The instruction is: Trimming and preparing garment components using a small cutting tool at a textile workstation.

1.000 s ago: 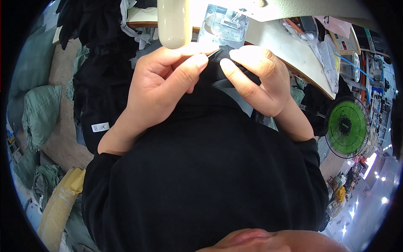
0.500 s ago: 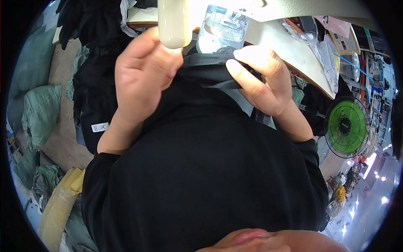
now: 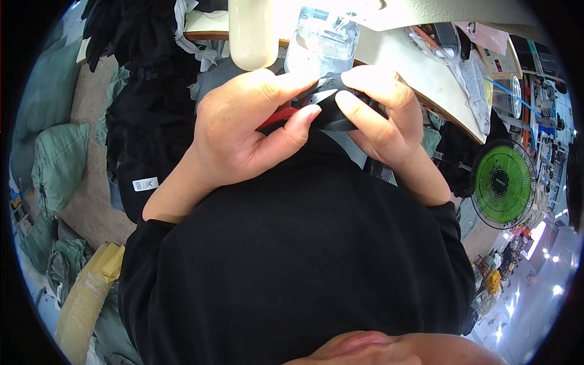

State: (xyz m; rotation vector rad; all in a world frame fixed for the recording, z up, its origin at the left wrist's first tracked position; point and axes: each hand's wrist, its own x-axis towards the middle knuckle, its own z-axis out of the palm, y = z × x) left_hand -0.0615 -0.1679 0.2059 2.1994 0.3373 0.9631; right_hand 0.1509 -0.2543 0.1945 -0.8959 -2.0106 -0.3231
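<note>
Red-handled thread snips (image 3: 277, 118) sit in my left hand (image 3: 240, 131), which is closed around them. Their pale pointed blades reach right, up against a piece of black fabric (image 3: 331, 121). My right hand (image 3: 389, 118) pinches that fabric between thumb and fingers, just right of the blade tips. Part of the fabric is hidden behind my fingers. Just beyond both hands is the brightly lit metal plate (image 3: 322, 52) of a sewing machine, with a rounded cream machine part (image 3: 252, 36) above my left hand.
A white table (image 3: 420, 82) extends right, holding plastic bags and a control box (image 3: 502, 64). A green-bladed fan (image 3: 502, 182) stands at the right. Black garments (image 3: 146, 115) are piled on the left, near green sacks (image 3: 59, 164) and a yellow wrapped roll (image 3: 88, 298).
My left hand has come down and right from beside the cream machine part to the fabric, and the red-handled snips now show in it. My right hand keeps its grip, nearly still.
</note>
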